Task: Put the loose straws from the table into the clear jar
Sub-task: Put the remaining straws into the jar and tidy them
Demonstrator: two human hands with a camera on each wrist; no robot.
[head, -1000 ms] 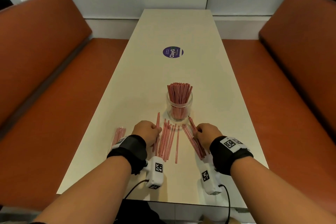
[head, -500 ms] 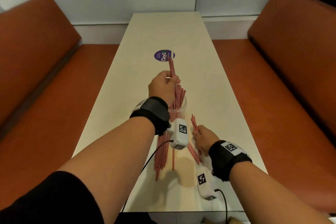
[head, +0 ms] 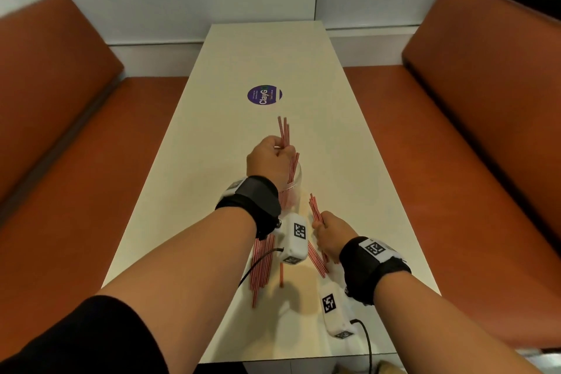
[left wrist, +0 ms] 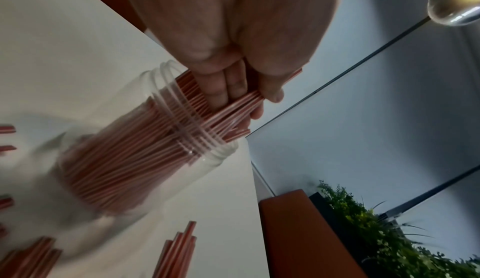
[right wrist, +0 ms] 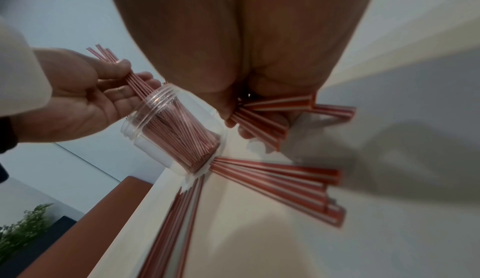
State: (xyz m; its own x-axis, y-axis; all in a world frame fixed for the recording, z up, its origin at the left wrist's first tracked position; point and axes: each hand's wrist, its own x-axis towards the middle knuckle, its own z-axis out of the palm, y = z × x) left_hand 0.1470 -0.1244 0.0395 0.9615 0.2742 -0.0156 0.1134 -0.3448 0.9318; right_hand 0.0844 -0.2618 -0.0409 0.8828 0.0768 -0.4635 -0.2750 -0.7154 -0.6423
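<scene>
Head view high above table, wrist views close, low, perhaps upward-tilted, sharing jar

Clear ribbed plastic jar; thin glossy striped straws; smooth matt cream tabletop; orange leather-like benches; black cloth wristbands

Upright clear jar packed with red-striped straws, others loose beside

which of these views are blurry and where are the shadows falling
Head view: sharp, with arm shadows on the table near the loose straws. Left wrist view: clear jar smeared by blur. Right wrist view: blurred straw ends, a broad shadow at right.
</scene>
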